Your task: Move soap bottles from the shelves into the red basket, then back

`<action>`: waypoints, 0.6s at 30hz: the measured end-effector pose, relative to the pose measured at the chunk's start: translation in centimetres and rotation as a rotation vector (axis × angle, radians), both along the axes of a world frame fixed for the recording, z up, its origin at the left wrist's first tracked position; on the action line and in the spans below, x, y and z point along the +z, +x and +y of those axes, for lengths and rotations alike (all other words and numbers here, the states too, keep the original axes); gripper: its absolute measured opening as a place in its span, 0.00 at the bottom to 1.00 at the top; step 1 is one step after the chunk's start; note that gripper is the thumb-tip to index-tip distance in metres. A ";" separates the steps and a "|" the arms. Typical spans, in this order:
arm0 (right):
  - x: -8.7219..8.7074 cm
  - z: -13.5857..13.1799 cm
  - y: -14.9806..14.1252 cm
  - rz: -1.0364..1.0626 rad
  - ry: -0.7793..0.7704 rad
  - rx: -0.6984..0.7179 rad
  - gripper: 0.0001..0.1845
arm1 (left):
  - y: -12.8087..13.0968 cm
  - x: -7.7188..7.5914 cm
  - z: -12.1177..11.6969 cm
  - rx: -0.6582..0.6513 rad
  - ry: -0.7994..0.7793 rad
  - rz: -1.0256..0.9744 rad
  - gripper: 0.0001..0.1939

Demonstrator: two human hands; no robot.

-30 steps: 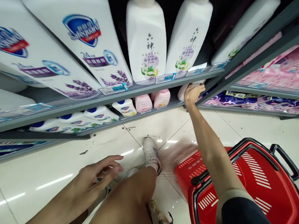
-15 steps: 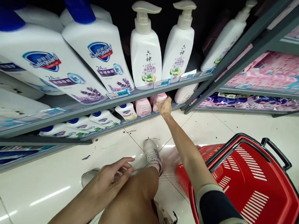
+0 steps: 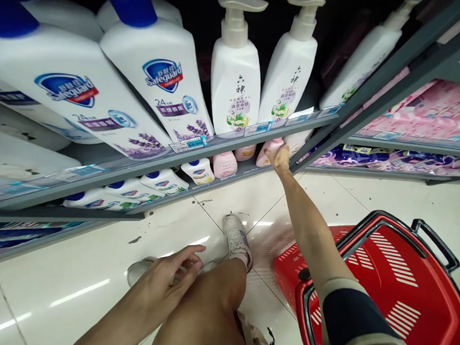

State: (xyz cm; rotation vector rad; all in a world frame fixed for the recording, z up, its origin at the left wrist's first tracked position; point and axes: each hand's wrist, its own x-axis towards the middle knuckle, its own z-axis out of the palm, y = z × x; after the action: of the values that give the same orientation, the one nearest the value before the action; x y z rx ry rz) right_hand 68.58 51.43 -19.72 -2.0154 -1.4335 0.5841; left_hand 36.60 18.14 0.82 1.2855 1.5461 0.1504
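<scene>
My right hand (image 3: 281, 158) reaches under the middle shelf to the bottom shelf and closes on a small pink bottle (image 3: 266, 147), which leans to the left. Two more pink bottles (image 3: 225, 165) stand just left of it, then small white Safeguard bottles (image 3: 200, 171). My left hand (image 3: 169, 279) rests on my bent knee with its fingers loosely spread and nothing in it.
White pump bottles (image 3: 236, 89) and big Safeguard bottles (image 3: 158, 78) fill the grey shelf (image 3: 144, 164) above. A red shopping basket (image 3: 387, 288) sits on the tiled floor at my right. Pink and purple packs (image 3: 415, 114) fill the shelving to the right. My shoe (image 3: 236, 238) is below the shelf.
My right hand went from the far right of the bottom shelf to the pink bottles, then shifted right, and a pink bottle now leans in its grip. The left hand stayed on my knee.
</scene>
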 end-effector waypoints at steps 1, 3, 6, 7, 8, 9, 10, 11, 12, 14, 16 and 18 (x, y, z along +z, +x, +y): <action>0.0 0.3 0.3 0.000 -0.010 0.000 0.41 | -0.1 -0.1 0.0 -0.012 -0.010 0.003 0.24; 0.0 0.7 0.5 0.006 -0.022 -0.007 0.42 | -0.1 -0.2 0.0 -0.037 -0.032 0.003 0.25; -0.3 0.2 -0.2 0.012 0.007 -0.075 0.49 | -0.1 -0.3 -0.2 -0.054 -0.048 -0.005 0.26; -0.5 -0.3 -0.5 0.007 0.020 -0.123 0.52 | -0.1 -0.3 -0.2 -0.059 -0.049 -0.009 0.26; -0.7 -1.1 -0.9 0.000 0.029 -0.173 0.53 | -0.1 -0.3 -0.3 -0.063 -0.045 -0.010 0.26; -1.1 -2.0 -1.3 -0.006 0.029 -0.202 0.50 | -0.2 -0.2 -0.4 -0.068 -0.039 -0.009 0.26; -1.5 -3.1 -1.7 -0.006 0.020 -0.199 0.43 | -0.3 -0.1 -0.5 -0.073 -0.029 -0.002 0.26; -1.9 -4.2 -2.2 0.001 0.005 -0.165 0.33 | -0.4 -0.1 -0.5 -0.078 -0.016 0.010 0.27; -2.4 -5.4 -2.8 0.014 -0.014 -0.107 0.24 | -0.5 0.0 -0.5 -0.084 -0.003 0.024 0.27; -3.2 -7.6 -4.0 0.046 -0.066 0.041 0.12 | -0.7 0.0 -0.6 -0.099 0.023 0.051 0.27; -3.5 -8.9 -5.4 0.071 -0.109 0.142 0.08 | -0.8 0.0 -0.6 -0.105 0.045 0.080 0.27; -3.0 -8.9 -6.8 0.080 -0.082 0.196 0.08 | -0.8 0.0 -0.6 -0.107 0.058 0.112 0.26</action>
State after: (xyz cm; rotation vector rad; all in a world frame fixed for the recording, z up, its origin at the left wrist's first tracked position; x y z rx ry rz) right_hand 61.78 42.51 -22.74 -1.9023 -1.5924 0.8100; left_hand 35.85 17.53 0.78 1.4400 1.5725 0.0557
